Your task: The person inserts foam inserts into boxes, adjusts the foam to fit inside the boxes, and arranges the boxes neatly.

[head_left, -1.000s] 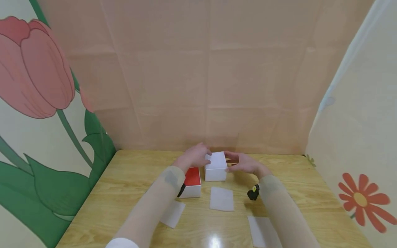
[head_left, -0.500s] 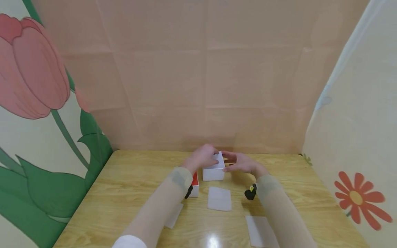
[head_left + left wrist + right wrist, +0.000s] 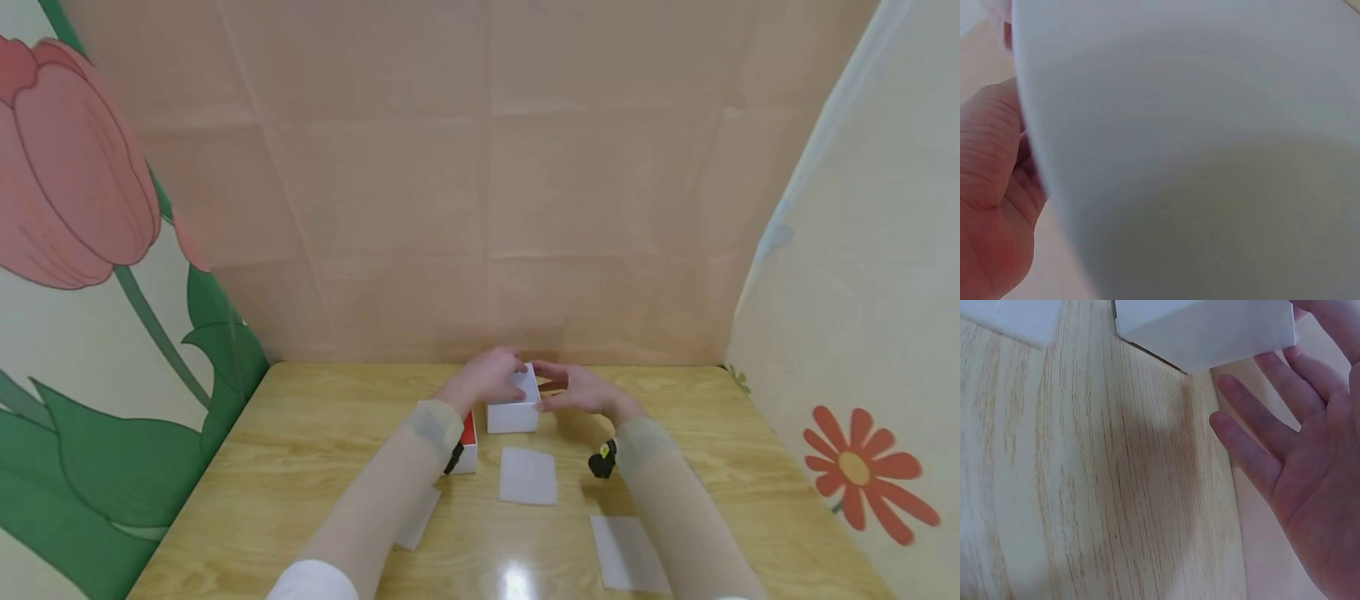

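Note:
A white box (image 3: pixel 512 418) stands near the back of the wooden table. My left hand (image 3: pixel 483 377) reaches over its top from the left, thumb and a finger bent over the top face. Whether the left fingertips pinch anything is hidden. In the left wrist view a blurred white surface (image 3: pixel 1197 156) covers most of the picture, with part of the left hand (image 3: pixel 991 181) beside it. My right hand (image 3: pixel 581 392) touches the box's right side, thumb at the front corner and fingers towards the back. In the right wrist view several fingers (image 3: pixel 1254 412) are spread and fairly straight beside the box (image 3: pixel 1216 337).
A red-topped white box (image 3: pixel 468 450) stands just left of the white box, partly behind my left wrist. Flat white sheets lie on the table (image 3: pixel 337 433): a middle sheet (image 3: pixel 528 476), a right sheet (image 3: pixel 628 553) and a left sheet (image 3: pixel 415 523). A brown backdrop (image 3: pixel 420 208) rises behind.
My left hand has shifted right, further over the white box's top, then stays almost still. My right hand keeps its place at the box's side. The head view has turned slightly.

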